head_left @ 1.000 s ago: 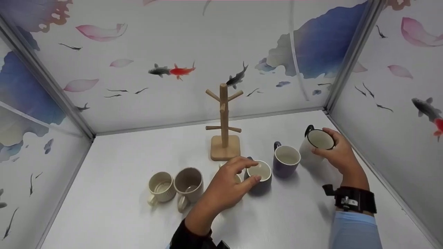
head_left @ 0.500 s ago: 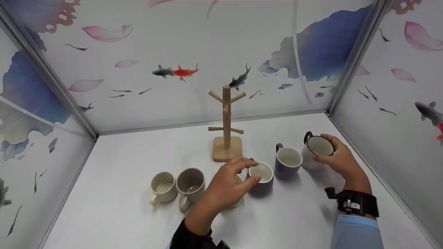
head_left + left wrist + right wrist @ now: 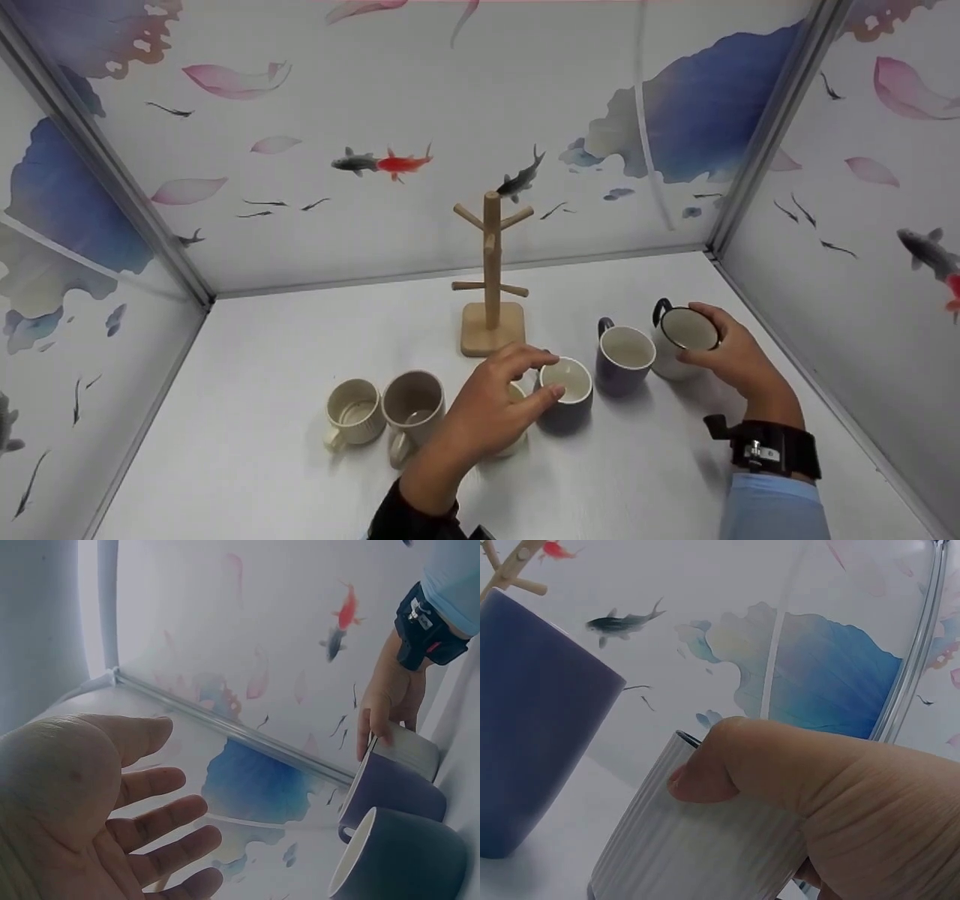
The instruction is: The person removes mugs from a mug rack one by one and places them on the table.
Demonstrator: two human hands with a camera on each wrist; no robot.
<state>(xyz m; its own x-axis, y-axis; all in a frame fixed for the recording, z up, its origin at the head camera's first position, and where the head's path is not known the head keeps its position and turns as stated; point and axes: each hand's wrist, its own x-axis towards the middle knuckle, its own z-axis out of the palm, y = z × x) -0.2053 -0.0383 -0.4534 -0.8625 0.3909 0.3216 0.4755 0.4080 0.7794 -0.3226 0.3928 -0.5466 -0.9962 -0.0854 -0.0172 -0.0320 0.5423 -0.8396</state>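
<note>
In the head view my right hand (image 3: 739, 351) grips a white mug (image 3: 670, 364) with a black rim and black handle, thumb on the near side. Ribbed sides of this mug show in the right wrist view, where the thumb presses on it. Beside it stands a purple mug (image 3: 625, 364). My left hand (image 3: 495, 405) hovers over the middle of the row with fingers spread, apart from any mug in the left wrist view. Closest to its fingertips is a dark grey-green mug (image 3: 568, 409). Under the palm a pale mug (image 3: 516, 442) is mostly hidden.
Behind the row stands a wooden mug tree (image 3: 492, 322) with bare pegs. Left of my left hand are a greyish-beige mug (image 3: 412, 409) and a small cream mug (image 3: 354, 412), handles toward me. Printed panels wall the white table (image 3: 262, 352) at the back and sides.
The white mug in my right hand has come lower and slightly nearer the purple mug. My left hand has kept its pose. The head view has shifted slightly.
</note>
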